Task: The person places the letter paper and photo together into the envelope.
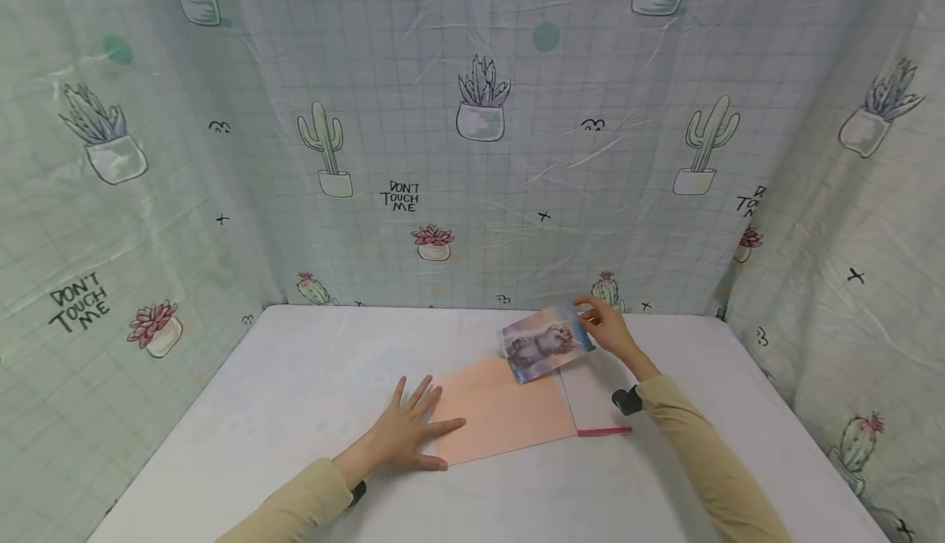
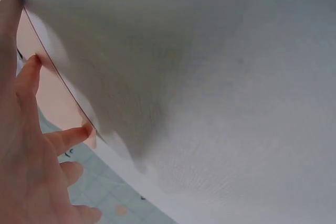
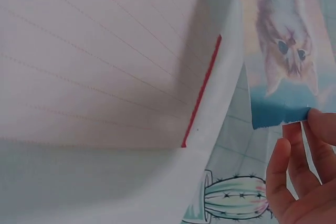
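Right hand [image 1: 607, 328] pinching a kitten picture [image 1: 542, 344] above a peach sheet's [image 1: 502, 413] far right corner.
Head: the left hand [image 1: 404, 430], fingers spread wide, is resting at the sheet's left edge. Left wrist: fingertips are touching that edge. Right wrist: red-edged lined paper [image 3: 100, 72] is lying right of the sheet.
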Tool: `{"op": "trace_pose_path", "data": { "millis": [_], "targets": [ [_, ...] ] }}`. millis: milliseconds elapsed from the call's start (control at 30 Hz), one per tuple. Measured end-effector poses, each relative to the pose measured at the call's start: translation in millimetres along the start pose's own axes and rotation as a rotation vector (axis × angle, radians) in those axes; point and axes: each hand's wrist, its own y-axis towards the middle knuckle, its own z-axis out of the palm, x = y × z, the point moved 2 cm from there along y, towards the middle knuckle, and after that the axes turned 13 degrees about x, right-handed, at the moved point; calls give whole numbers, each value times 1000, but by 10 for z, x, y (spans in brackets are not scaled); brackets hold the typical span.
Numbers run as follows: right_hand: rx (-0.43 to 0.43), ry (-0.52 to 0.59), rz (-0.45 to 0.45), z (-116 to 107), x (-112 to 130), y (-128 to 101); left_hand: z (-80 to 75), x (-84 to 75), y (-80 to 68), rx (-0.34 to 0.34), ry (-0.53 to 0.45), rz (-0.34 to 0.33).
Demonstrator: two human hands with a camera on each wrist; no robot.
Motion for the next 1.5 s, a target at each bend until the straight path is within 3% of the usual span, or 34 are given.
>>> {"op": "trace_pose_path", "data": {
  "millis": [300,767,1000,1300,1500],
  "targets": [
    [70,14,-60,169,65,57,0,-5,-16,29,-8,-9],
    [226,66,10,348,185,128,25,-13,-23,25,10,-23],
    [289,83,2,467,226,145,30,-12,-20,20,16,-23],
    [236,46,-38,553,245,196,22,-9,-15,13,2,-20],
    [212,85,7,608,248,216,18,4,-17,3,-16,-10]
  ]
}}
